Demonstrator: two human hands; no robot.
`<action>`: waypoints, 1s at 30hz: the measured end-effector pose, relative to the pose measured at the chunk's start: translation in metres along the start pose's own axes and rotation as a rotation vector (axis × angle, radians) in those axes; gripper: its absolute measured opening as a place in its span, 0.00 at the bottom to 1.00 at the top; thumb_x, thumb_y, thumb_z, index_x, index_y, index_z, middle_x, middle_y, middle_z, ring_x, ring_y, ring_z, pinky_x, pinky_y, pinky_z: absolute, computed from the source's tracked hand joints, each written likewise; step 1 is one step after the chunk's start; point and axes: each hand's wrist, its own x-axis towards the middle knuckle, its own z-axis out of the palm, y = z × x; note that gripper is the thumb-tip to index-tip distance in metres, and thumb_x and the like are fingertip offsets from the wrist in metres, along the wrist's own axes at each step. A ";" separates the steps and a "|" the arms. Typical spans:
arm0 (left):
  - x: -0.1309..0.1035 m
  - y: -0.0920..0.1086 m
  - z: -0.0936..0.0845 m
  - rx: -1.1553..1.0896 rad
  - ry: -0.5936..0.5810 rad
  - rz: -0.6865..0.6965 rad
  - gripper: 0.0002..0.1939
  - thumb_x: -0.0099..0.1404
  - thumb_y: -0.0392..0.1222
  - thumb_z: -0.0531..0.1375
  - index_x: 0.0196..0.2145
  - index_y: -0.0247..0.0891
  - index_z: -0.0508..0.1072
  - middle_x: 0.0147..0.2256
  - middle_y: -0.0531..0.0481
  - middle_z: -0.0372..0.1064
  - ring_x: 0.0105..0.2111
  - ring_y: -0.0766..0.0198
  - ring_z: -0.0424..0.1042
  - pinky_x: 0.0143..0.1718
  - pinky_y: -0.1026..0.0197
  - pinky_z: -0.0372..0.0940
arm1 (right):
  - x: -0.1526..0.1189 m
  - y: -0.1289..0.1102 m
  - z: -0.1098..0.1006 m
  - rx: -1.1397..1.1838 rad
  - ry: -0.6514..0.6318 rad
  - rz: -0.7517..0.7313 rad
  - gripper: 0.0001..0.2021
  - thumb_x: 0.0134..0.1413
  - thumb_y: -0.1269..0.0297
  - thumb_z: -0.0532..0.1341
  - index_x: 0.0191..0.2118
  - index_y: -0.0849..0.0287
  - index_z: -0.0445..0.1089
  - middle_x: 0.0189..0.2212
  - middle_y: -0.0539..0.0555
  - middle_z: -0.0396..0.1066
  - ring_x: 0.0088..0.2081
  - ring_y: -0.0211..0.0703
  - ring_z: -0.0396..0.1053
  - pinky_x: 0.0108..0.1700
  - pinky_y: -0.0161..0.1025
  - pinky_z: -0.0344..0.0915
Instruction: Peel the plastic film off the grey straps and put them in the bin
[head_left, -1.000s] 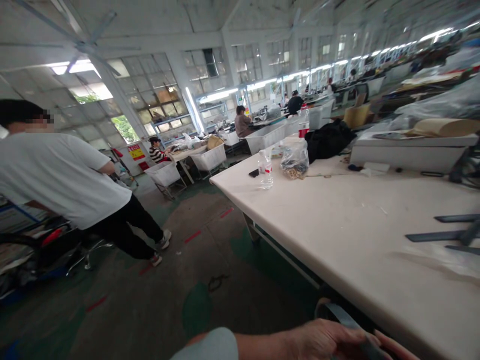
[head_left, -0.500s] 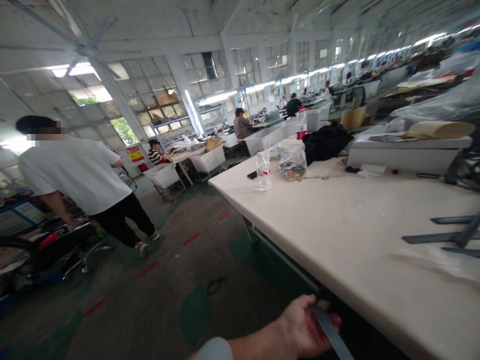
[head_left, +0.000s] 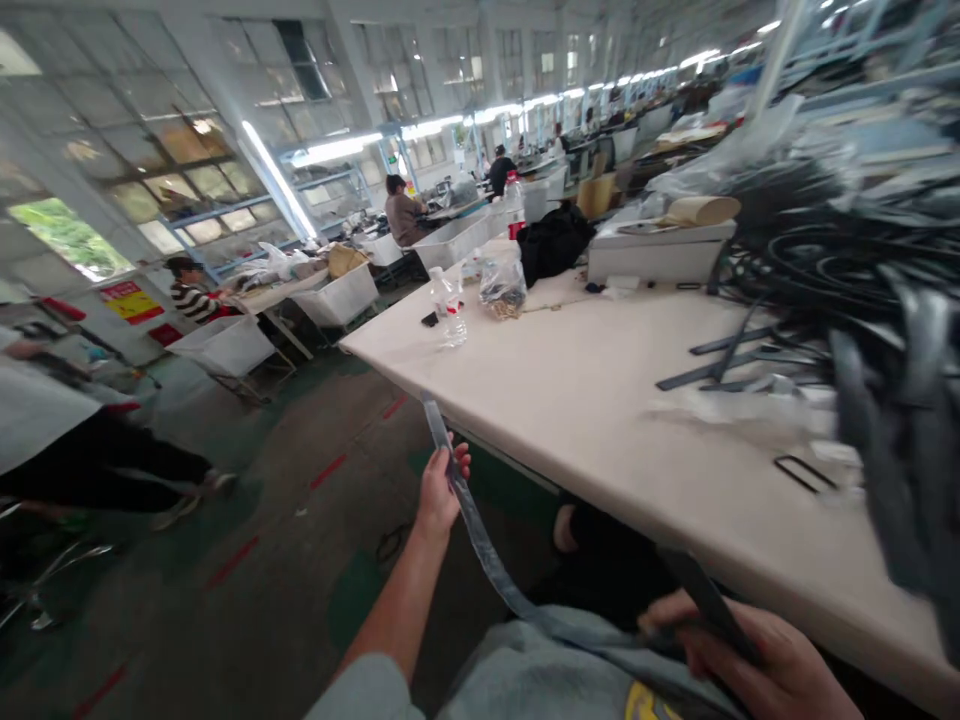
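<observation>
My left hand is closed around a long grey strap near its far end, beside the table's front edge. From there the strap sags back toward my lap and runs to my right hand. That hand is closed at lower right, gripping the strap where a wider, darker stretch sticks up from the fingers. Motion blurs the right fingers, so whether the dark stretch is the same strap I cannot tell. The pale table lies just beyond both hands.
On the table stand a clear bottle, a bag of small parts and black cloth. Dark straps heap at right, near a black rectangular ring. A person is at left; others sit farther back.
The view has swung right. My left hand has moved forward, with the strap stretching back from it. My right hand has come into view. The person in white has shifted to the left edge.
</observation>
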 end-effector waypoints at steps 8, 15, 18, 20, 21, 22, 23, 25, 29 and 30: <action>-0.102 -0.047 0.057 0.653 -0.961 -0.244 0.21 0.61 0.52 0.64 0.46 0.34 0.76 0.32 0.44 0.78 0.25 0.65 0.74 0.27 0.65 0.66 | 0.033 -0.034 -0.033 0.488 0.242 0.049 0.12 0.50 0.53 0.67 0.32 0.57 0.80 0.53 0.59 0.73 0.21 0.31 0.67 0.24 0.34 0.68; -0.127 -0.076 0.061 0.927 -1.221 -0.415 0.20 0.62 0.56 0.62 0.40 0.35 0.79 0.31 0.44 0.77 0.27 0.64 0.72 0.31 0.63 0.65 | 0.020 -0.023 -0.071 0.595 0.509 -0.004 0.11 0.47 0.54 0.69 0.32 0.57 0.80 0.42 0.58 0.79 0.36 0.43 0.74 0.23 0.30 0.68; -0.128 -0.075 0.063 0.955 -1.241 -0.458 0.25 0.59 0.58 0.64 0.44 0.35 0.78 0.33 0.44 0.77 0.28 0.63 0.72 0.33 0.62 0.65 | 0.008 -0.021 -0.081 0.592 0.560 -0.022 0.11 0.47 0.55 0.70 0.33 0.58 0.80 0.37 0.57 0.80 0.33 0.42 0.73 0.23 0.31 0.67; -0.129 -0.071 0.071 0.974 -1.275 -0.484 0.28 0.61 0.62 0.59 0.43 0.34 0.78 0.32 0.43 0.77 0.29 0.62 0.72 0.34 0.61 0.66 | 0.001 -0.024 -0.085 0.549 0.558 -0.047 0.11 0.46 0.56 0.70 0.33 0.58 0.80 0.36 0.56 0.80 0.31 0.41 0.72 0.22 0.31 0.66; -0.131 -0.068 0.078 0.967 -1.309 -0.493 0.31 0.62 0.65 0.55 0.43 0.33 0.78 0.33 0.42 0.77 0.31 0.60 0.73 0.36 0.60 0.66 | -0.003 -0.026 -0.085 0.522 0.554 -0.056 0.11 0.47 0.56 0.70 0.33 0.58 0.80 0.35 0.56 0.80 0.29 0.39 0.71 0.22 0.32 0.65; -0.133 -0.067 0.086 0.951 -1.360 -0.496 0.34 0.63 0.67 0.52 0.44 0.33 0.77 0.36 0.40 0.77 0.33 0.58 0.74 0.37 0.59 0.67 | -0.006 -0.029 -0.084 0.492 0.551 -0.059 0.12 0.47 0.56 0.69 0.33 0.59 0.80 0.35 0.55 0.80 0.27 0.38 0.69 0.22 0.32 0.65; -0.136 -0.066 0.096 0.926 -1.420 -0.488 0.36 0.62 0.69 0.52 0.46 0.33 0.77 0.39 0.39 0.77 0.35 0.56 0.74 0.39 0.58 0.67 | -0.009 -0.032 -0.083 0.456 0.549 -0.053 0.12 0.47 0.56 0.69 0.34 0.59 0.80 0.34 0.55 0.80 0.25 0.36 0.67 0.21 0.32 0.65; -0.145 -0.068 0.116 0.888 -1.520 -0.454 0.36 0.58 0.68 0.57 0.50 0.34 0.75 0.44 0.38 0.76 0.38 0.55 0.75 0.41 0.56 0.67 | -0.014 -0.038 -0.079 0.375 0.562 -0.027 0.13 0.48 0.56 0.68 0.34 0.60 0.81 0.29 0.53 0.78 0.22 0.33 0.64 0.22 0.32 0.64; -0.168 -0.087 0.145 0.954 -1.498 -0.481 0.25 0.58 0.55 0.64 0.47 0.33 0.77 0.33 0.41 0.78 0.30 0.59 0.75 0.37 0.58 0.68 | -0.031 -0.044 -0.074 0.304 0.666 0.015 0.14 0.49 0.54 0.66 0.33 0.62 0.80 0.22 0.50 0.72 0.20 0.32 0.61 0.21 0.32 0.62; -0.173 -0.094 0.149 0.975 -1.490 -0.471 0.22 0.59 0.54 0.64 0.43 0.32 0.79 0.32 0.42 0.78 0.30 0.59 0.74 0.36 0.58 0.68 | -0.037 -0.044 -0.076 0.309 0.707 0.019 0.14 0.49 0.54 0.66 0.32 0.62 0.80 0.22 0.50 0.72 0.20 0.32 0.61 0.21 0.32 0.61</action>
